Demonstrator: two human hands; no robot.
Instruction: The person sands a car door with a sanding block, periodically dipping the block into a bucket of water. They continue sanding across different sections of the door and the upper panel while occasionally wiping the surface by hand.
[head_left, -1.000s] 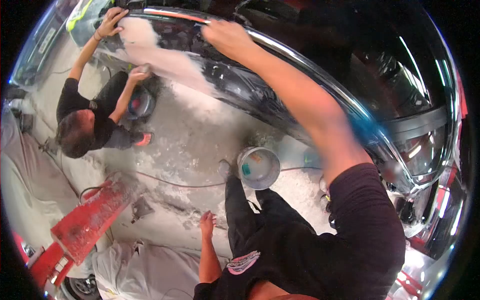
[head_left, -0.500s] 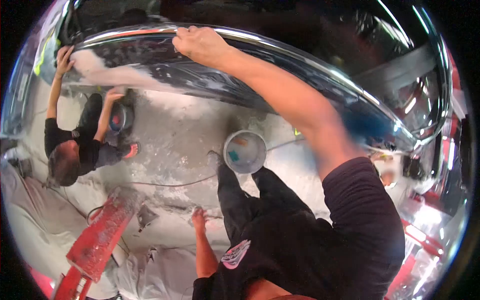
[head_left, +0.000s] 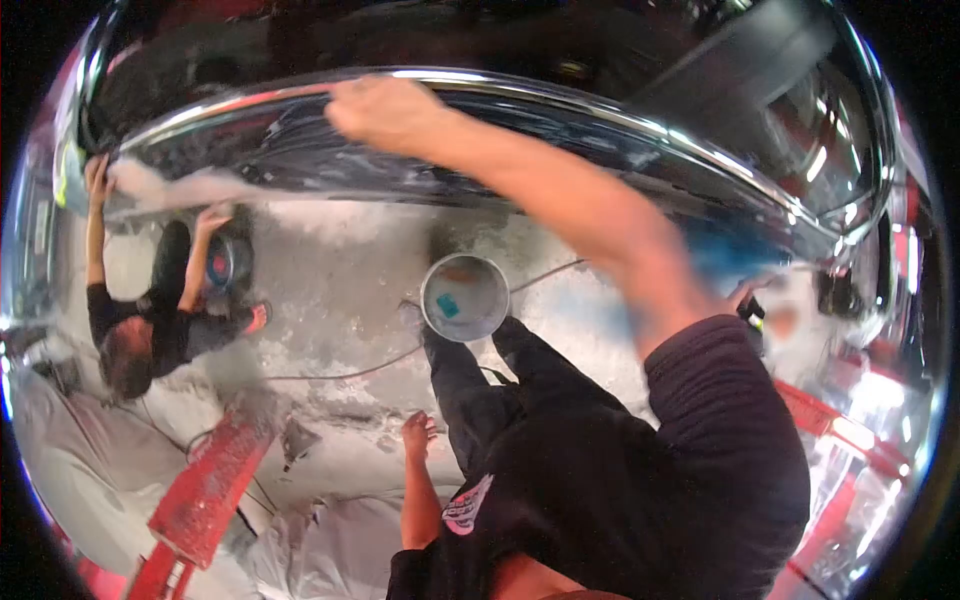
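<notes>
My right hand (head_left: pixel 385 112) is closed against the chrome trim (head_left: pixel 450 77) along the glossy dark car body. Its fingers are curled, and anything under them is hidden. Below the trim, the dark side panel (head_left: pixel 400 150) shows whitish smears. My left hand (head_left: pixel 419 435) hangs low beside my leg, fingers loosely bent and partly apart, with nothing visible in it. In front of my legs stands a round bucket (head_left: pixel 428 312) of cloudy liquid, with a teal piece (head_left: pixel 447 305) and an orange-brown piece inside.
At the left a co-worker (head_left: pixel 140 330) crouches, one hand at the car's edge. A dark round container (head_left: pixel 222 262) is beside them. A red metal lift arm (head_left: pixel 210 480) and grey covers (head_left: pixel 310 550) lie lower left. A cable (head_left: pixel 350 373) crosses the wet floor. Another person's hand (head_left: pixel 742 294) shows at right.
The view has shifted, so the car trim appears lower. My right hand has moved slightly left along the trim, its fingers blurred. My left hand has turned slightly.
</notes>
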